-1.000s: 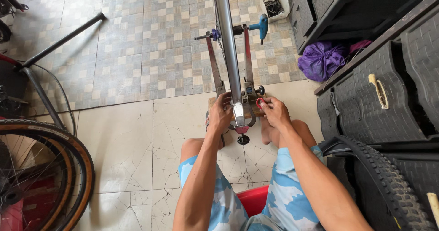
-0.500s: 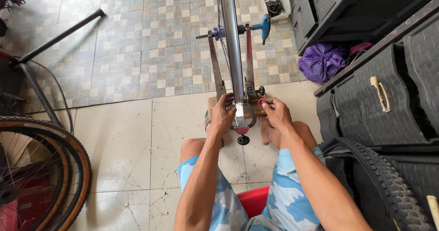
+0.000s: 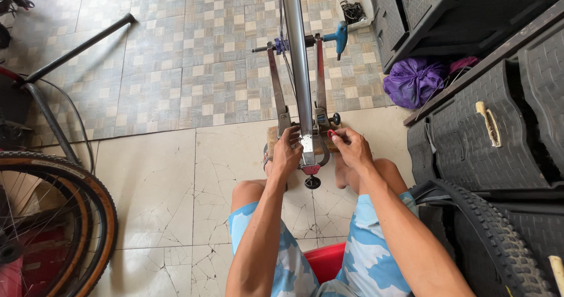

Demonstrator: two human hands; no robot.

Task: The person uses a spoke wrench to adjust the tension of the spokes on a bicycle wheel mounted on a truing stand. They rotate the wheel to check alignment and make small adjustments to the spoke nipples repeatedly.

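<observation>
Since the earlier frame almost nothing has shifted: both hands sit at the same spot on the stand, the view only tipping slightly. The bare wheel rim (image 3: 295, 68) stands upright in the truing stand (image 3: 320, 106), which rests on the cracked floor tiles (image 3: 158, 191) between the person's knees. The left hand (image 3: 286, 155) curls against the rim's lower edge. The right hand (image 3: 351, 146) pinches a small red tool (image 3: 332, 134) beside it. This looks like spoke adjustment; a careful, small turn seems called for next.
</observation>
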